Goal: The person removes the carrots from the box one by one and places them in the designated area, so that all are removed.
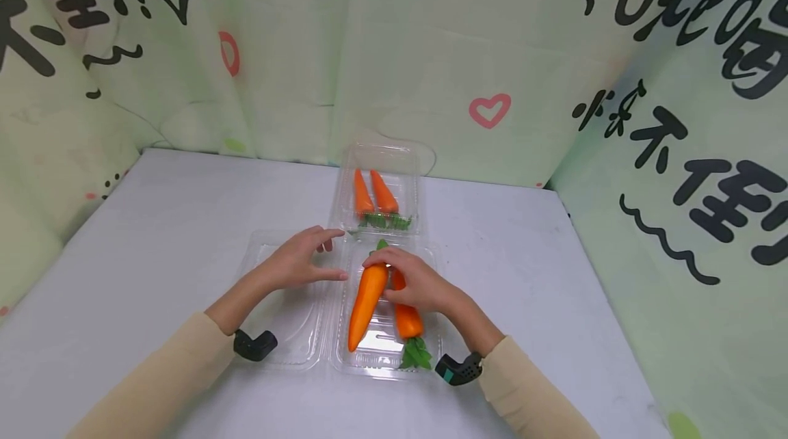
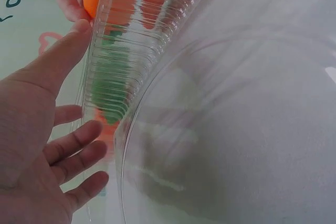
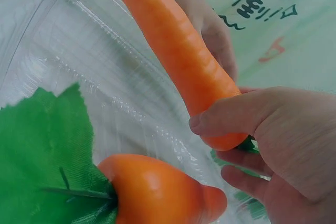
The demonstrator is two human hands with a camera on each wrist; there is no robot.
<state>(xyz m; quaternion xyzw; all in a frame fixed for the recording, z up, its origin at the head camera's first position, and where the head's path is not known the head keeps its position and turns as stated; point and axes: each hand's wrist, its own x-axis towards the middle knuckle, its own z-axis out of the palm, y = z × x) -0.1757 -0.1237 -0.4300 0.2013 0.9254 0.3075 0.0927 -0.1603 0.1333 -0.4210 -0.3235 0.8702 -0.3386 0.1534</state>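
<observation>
My right hand [image 1: 421,283] pinches an orange toy carrot [image 1: 366,309] by its thick, leafy end, the thumb [image 3: 218,121] on one side in the right wrist view. That carrot slants over a clear plastic box [image 1: 394,376], its narrow tip pointing toward me. A second carrot [image 1: 409,321] lies in the box on the right, green leaves [image 1: 416,354] at the near end and its far part behind my right hand. Beside the box's left edge, my left hand [image 1: 298,261] hovers with fingers and thumb spread and nothing between them.
Left of the box lies its clear lid [image 1: 280,347], under my left forearm. Behind stands another clear box [image 1: 411,201] with two carrots [image 1: 383,193] inside. All rest on a white table [image 1: 505,261] bounded by pale green curtains [image 1: 418,35].
</observation>
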